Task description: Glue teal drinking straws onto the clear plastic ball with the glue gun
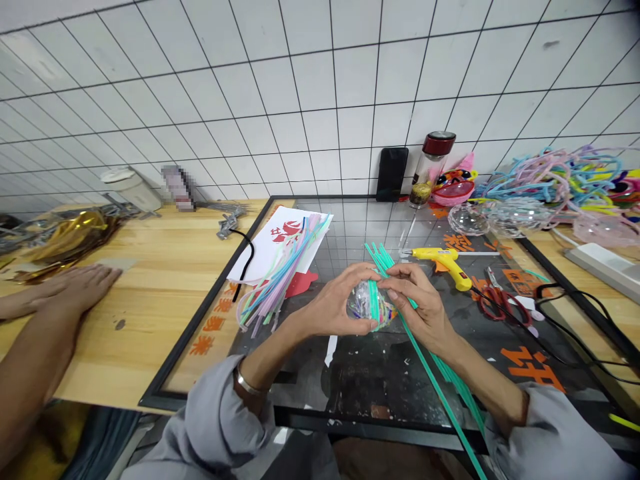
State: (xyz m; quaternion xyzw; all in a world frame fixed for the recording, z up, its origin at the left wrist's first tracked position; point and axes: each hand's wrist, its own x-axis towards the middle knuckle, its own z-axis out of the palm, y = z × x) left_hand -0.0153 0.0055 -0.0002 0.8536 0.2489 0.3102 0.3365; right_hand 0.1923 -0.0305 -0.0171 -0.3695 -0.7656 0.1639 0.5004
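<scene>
My left hand (pixel 336 297) curves around a clear plastic ball (pixel 358 300) with some multicoloured material visible low on it, its details blurred. Green pipe cleaners (pixel 374 301) run down over the ball's side. Fingers and thumb of my right hand (pixel 420 300) pinch a green pipe cleaner (pixel 434 385) at the ball's upper right; its long end trails past the table's front edge. More green pipe cleaners (pixel 463 390) lie beneath my right wrist, with tips showing beyond my fingers. What lies directly under my fingertips is hidden.
Right of my hands are a yellow glue gun (pixel 445 259), red-handled scissors (pixel 500 305) and black cable. Pastel pipe cleaners (pixel 280 273) rest on white paper (pixel 255 250) to the left. A phone (pixel 393 175) and bottle (pixel 429 172) stand behind. Another person's hands (pixel 83 287) lie far left.
</scene>
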